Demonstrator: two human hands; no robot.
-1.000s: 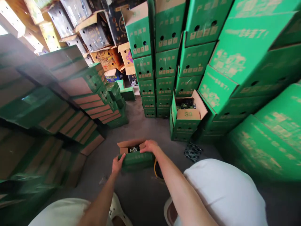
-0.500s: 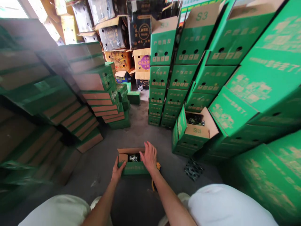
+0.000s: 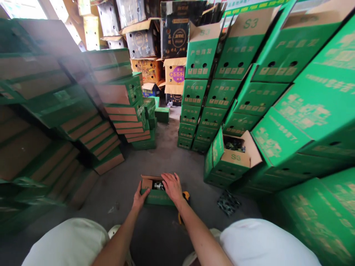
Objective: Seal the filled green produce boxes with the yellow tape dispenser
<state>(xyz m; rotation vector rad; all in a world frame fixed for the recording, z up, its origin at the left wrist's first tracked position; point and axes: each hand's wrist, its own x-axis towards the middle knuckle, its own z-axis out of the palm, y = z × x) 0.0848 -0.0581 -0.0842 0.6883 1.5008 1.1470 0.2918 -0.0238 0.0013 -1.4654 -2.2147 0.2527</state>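
A small green cardboard box [image 3: 155, 198] sits on the grey floor in front of me, its top partly open with dark items showing inside. My left hand [image 3: 139, 197] grips the box's near left corner, thumb on top. My right hand [image 3: 172, 187] lies flat, fingers spread, on the box's right top flap. A yellow and black object [image 3: 185, 196] peeks out just right of the box, behind my right wrist.
Tall stacks of green cartons [image 3: 291, 92] rise on the right, one open carton marked S3 [image 3: 233, 157] near the floor. Leaning stacks of flat green boxes [image 3: 69, 122] fill the left. A dark patterned packet [image 3: 227, 203] lies on the floor. My knees in white cloth [image 3: 266, 240] frame the bottom.
My right hand has gone from gripping the box's far edge to lying flat on its top flap. The view has tilted up and back; the box stays on the floor.
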